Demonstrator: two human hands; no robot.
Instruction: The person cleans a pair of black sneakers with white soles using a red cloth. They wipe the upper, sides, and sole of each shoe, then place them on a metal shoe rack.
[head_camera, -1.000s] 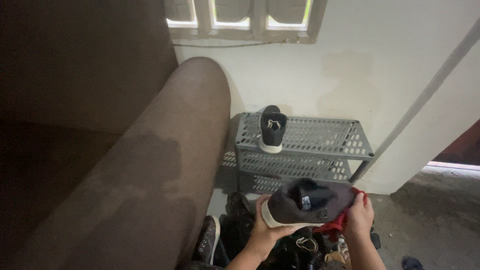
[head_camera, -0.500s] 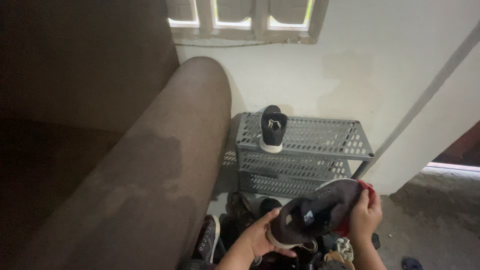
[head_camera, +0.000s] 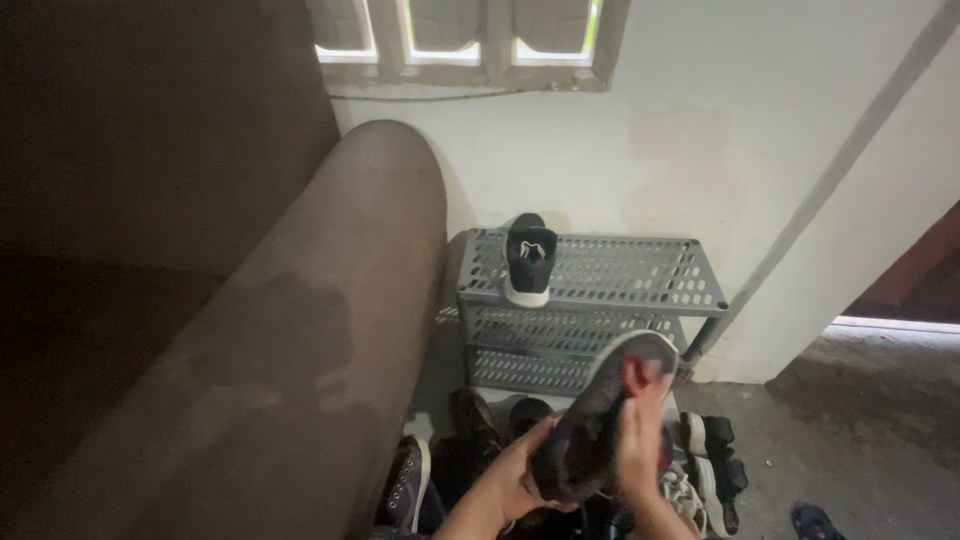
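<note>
Dark grey knit sneaker with a white sole (head_camera: 600, 420) is held up between both hands, tilted with its toe raised toward the rack. The left hand (head_camera: 520, 470) is cupped under the heel, its grip closed on the shoe; the right hand (head_camera: 640, 440) is clamped on the side, with a red cloth (head_camera: 634, 374) pressed against the upper. Below lies a pile of mixed shoes (head_camera: 690, 470) on the floor. Beyond stands a grey perforated plastic shoe rack (head_camera: 620, 275), carrying a matching dark sneaker (head_camera: 527, 258) on its top shelf. A brown upholstered sofa arm (head_camera: 300, 350) stands to the left.
</note>
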